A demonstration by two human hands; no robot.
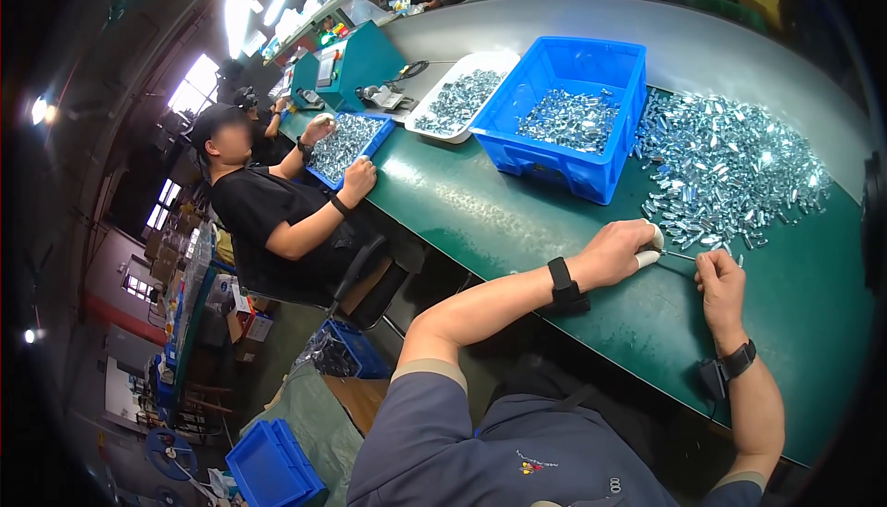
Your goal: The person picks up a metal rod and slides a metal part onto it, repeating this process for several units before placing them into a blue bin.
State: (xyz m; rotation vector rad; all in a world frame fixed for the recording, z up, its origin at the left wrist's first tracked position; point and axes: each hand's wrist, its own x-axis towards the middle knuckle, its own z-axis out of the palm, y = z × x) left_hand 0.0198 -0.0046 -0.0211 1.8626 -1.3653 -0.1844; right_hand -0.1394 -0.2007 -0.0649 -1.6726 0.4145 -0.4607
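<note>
My left hand [617, 253], with white finger cots on the thumb and a finger, is closed in a pinch over the green table. What sits between those fingertips is too small to make out. A thin metal rod [680, 256] runs from them to my right hand [722, 287], whose thumb and fingers are closed on its other end. Just beyond both hands spreads a big loose pile of small shiny metal parts [739, 170]. A blue plastic bin [554, 160] with more such parts in it stands to the left of the pile.
Left of the bin is a white tray [452, 136] of metal parts. Farther left a co-worker [277, 202] in black sits with both hands at a shallow blue tray [377, 142] of parts. Green machines [362, 61] stand behind. Blue crates [275, 464] lie on the floor.
</note>
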